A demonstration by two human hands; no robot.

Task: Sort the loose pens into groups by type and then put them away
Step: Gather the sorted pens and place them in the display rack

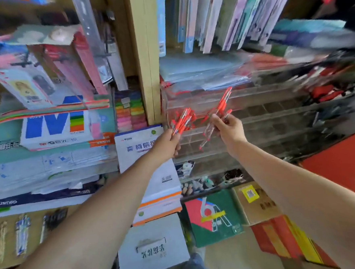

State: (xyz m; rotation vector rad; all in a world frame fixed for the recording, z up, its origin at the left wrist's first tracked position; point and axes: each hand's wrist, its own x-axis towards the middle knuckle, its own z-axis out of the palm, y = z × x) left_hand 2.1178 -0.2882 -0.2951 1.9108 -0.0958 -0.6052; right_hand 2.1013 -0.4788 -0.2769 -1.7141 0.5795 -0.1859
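My left hand (pixel 167 143) grips a bunch of several red pens (pixel 182 121), their red caps pointing up and to the right. My right hand (pixel 229 130) holds a few red pens (pixel 220 107) with clear barrels; one sticks up high, the lower ends point down and left. Both hands are raised in front of a clear acrylic pen rack (pixel 261 116) with many small compartments, close to its left end. The picture is blurred, so I cannot tell what lies in the compartments.
A wooden shelf post (pixel 146 58) stands just left of the rack. Stacks of paper reams (pixel 54 130) and folders fill the left shelves. Notebooks (pixel 216 16) lean above the rack. Boxes (pixel 216 215) and a red carton (pixel 342 164) sit on the floor below.
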